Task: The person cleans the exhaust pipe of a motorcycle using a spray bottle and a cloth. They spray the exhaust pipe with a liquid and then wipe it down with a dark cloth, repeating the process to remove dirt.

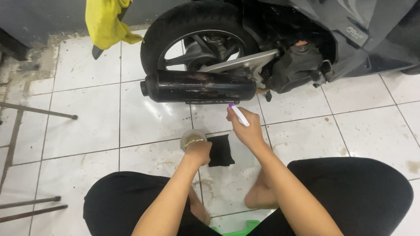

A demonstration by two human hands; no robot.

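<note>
Below the muffler (199,86) my right hand (247,131) pinched a toothbrush (239,114), bristles just short of the rusty pipe. My left hand (197,151) wrapped a cup (192,139) of murky liquid, perhaps cleaner, on the tile. Scrubbing looked barely begun.

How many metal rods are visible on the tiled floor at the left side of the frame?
3. One rod lies upper left, angled toward the middle of the floor. Two more sit lower left: an upper one and a lower one, close together. All run off the frame's edge, so others may be hidden.
</note>
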